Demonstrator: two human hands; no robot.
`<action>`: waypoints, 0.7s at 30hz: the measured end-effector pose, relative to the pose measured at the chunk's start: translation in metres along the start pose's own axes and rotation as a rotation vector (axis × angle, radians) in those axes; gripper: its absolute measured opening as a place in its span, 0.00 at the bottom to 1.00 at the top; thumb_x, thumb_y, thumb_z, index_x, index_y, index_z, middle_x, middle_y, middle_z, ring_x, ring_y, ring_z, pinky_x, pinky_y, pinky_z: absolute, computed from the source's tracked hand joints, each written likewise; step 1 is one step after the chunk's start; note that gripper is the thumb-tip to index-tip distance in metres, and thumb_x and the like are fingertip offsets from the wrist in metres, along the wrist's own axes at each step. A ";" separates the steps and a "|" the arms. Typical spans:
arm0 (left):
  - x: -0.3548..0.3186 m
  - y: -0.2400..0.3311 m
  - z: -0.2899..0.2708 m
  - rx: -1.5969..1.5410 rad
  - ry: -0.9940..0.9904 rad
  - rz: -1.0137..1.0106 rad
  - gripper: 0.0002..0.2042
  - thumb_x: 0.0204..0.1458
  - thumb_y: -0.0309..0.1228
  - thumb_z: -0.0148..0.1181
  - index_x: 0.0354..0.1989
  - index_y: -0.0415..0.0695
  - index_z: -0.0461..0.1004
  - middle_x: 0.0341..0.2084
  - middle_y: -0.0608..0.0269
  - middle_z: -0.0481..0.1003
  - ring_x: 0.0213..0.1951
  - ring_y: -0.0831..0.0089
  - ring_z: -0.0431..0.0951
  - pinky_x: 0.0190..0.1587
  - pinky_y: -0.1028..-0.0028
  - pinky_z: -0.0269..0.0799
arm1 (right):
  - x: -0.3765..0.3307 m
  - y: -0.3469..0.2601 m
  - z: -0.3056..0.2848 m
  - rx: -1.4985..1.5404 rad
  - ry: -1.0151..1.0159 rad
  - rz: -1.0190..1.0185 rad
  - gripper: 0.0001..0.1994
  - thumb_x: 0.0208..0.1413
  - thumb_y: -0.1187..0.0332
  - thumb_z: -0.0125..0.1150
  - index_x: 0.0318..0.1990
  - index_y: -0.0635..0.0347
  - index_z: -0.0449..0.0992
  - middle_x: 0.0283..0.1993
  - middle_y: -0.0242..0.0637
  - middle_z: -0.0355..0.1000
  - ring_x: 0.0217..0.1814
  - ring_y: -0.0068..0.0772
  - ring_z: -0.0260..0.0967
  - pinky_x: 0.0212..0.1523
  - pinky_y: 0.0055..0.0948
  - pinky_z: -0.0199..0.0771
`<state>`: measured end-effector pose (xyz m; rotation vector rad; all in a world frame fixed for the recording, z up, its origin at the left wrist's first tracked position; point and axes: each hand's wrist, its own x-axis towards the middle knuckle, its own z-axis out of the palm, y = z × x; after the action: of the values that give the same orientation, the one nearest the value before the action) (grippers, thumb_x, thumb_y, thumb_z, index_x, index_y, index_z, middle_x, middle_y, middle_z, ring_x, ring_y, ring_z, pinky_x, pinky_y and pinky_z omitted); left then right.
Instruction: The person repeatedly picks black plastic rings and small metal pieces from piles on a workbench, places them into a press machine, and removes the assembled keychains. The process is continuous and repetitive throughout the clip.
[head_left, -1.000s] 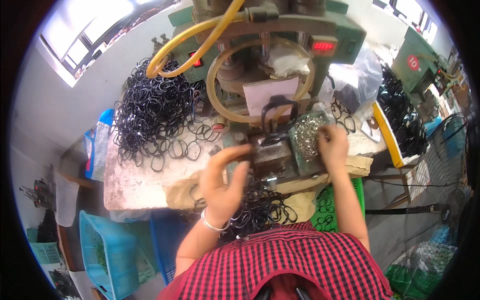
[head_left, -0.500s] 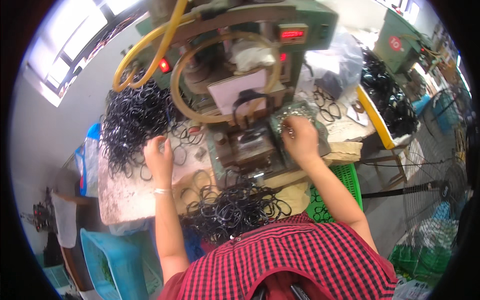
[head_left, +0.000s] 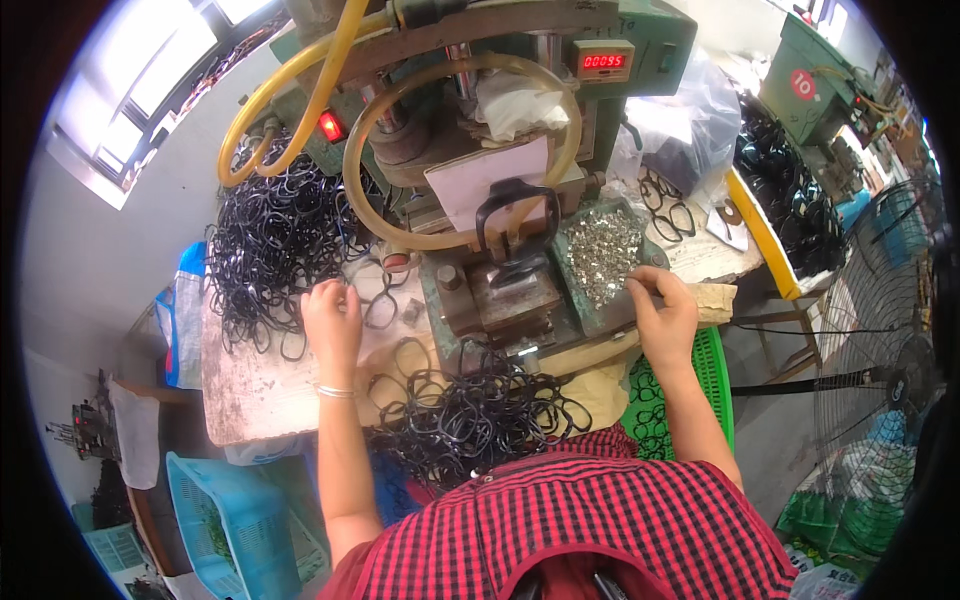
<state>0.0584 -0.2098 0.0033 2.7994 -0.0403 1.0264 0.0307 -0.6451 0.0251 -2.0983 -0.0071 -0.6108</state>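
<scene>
A black eyeglass frame (head_left: 518, 212) stands tilted up on the metal jig (head_left: 512, 290) of the press (head_left: 640, 75). To its right, small shiny metal pieces (head_left: 603, 256) fill a greenish tray. At the tray's right edge my right hand (head_left: 668, 315) is closed, thumb and forefinger pinched; what they hold, if anything, is too small to make out. My left hand (head_left: 333, 325) has its fingers curled together beside a big heap of black eyeglass frames (head_left: 270, 235). Anything within those fingers is hidden. More black frames (head_left: 465, 410) lie piled in front of the jig.
A yellowish hose (head_left: 360, 125) loops before the press. A green basket (head_left: 713, 380) sits below the table's right side, and a blue crate (head_left: 230, 520) at lower left. A yellow-edged box (head_left: 757, 235) of black pieces and a fan (head_left: 865, 370) stand right.
My right hand has drawn back from the metal pieces to the tray's right edge. My left hand has shifted slightly, its fingers now closer together. The view has moved a little.
</scene>
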 end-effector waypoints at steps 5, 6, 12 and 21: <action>0.005 0.039 -0.008 -0.675 0.016 -0.495 0.07 0.61 0.30 0.61 0.39 0.39 0.72 0.28 0.69 0.72 0.28 0.82 0.71 0.29 0.80 0.67 | 0.033 -0.069 0.036 0.284 -0.162 -0.291 0.06 0.55 0.76 0.61 0.39 0.62 0.80 0.39 0.43 0.80 0.42 0.43 0.78 0.46 0.36 0.75; -0.002 0.040 0.000 -0.696 0.063 -0.503 0.07 0.61 0.29 0.61 0.39 0.39 0.71 0.28 0.70 0.71 0.27 0.82 0.70 0.28 0.81 0.67 | 0.034 -0.074 0.045 0.296 -0.185 -0.238 0.07 0.56 0.78 0.59 0.41 0.63 0.79 0.40 0.43 0.80 0.43 0.40 0.78 0.46 0.34 0.75; -0.017 0.071 -0.013 -1.064 0.231 -0.522 0.04 0.63 0.27 0.57 0.40 0.44 0.68 0.33 0.69 0.72 0.34 0.80 0.71 0.36 0.80 0.71 | 0.025 -0.073 0.076 0.893 -0.265 0.130 0.15 0.60 0.81 0.54 0.55 0.70 0.70 0.51 0.41 0.77 0.52 0.28 0.76 0.56 0.26 0.72; 0.061 0.140 -0.094 -1.307 0.321 -0.004 0.05 0.60 0.17 0.52 0.43 0.36 0.68 0.41 0.56 0.72 0.41 0.69 0.75 0.50 0.71 0.73 | 0.016 -0.108 0.076 1.092 -0.384 0.198 0.23 0.63 0.80 0.49 0.65 0.73 0.59 0.56 0.50 0.75 0.59 0.34 0.74 0.60 0.27 0.70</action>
<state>0.0340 -0.3312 0.1331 1.4480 -0.4682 0.9133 0.0514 -0.5272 0.0819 -1.0925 -0.2830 -0.0166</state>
